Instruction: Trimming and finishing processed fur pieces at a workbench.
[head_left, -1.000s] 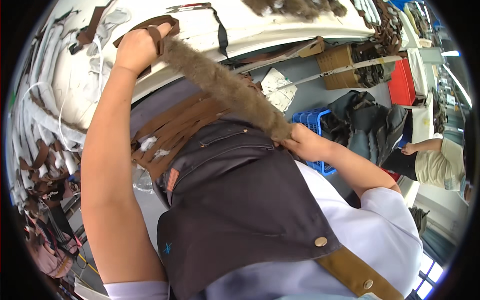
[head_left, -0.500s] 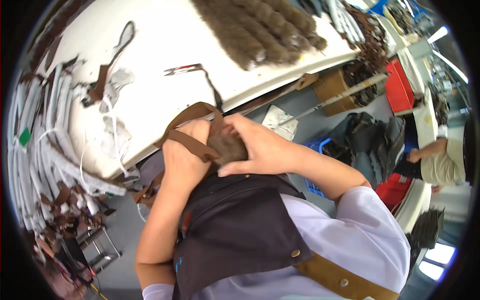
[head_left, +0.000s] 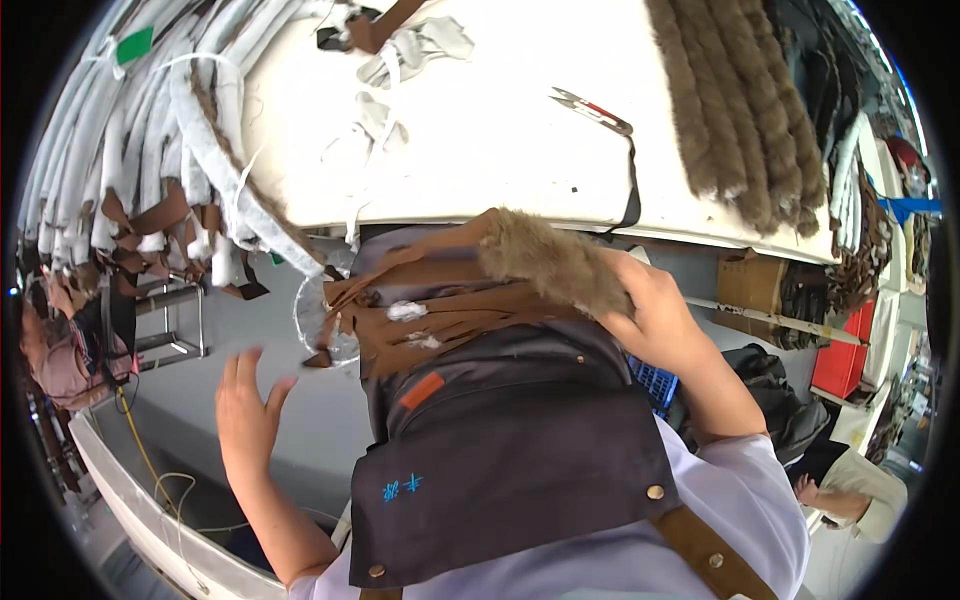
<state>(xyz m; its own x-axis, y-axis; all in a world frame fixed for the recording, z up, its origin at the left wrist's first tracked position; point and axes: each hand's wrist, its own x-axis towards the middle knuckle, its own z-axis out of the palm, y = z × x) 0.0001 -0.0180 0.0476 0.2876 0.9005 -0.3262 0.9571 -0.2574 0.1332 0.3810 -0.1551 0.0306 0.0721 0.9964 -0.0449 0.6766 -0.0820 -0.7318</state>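
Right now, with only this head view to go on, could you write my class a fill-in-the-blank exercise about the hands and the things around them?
1. The right hand grips a furry strip whose colour is ____.
2. The left hand, its fingers apart, holds ____.
3. In the picture, the snips lie to the ____ of the row of furry pieces.
4. The table under the snips is coloured ____.

Missing words: brown; nothing; left; white.

The left hand [head_left: 246, 415] is raised, thumb [head_left: 279, 398] spread, while the right hand [head_left: 655, 308] curls in a grip.
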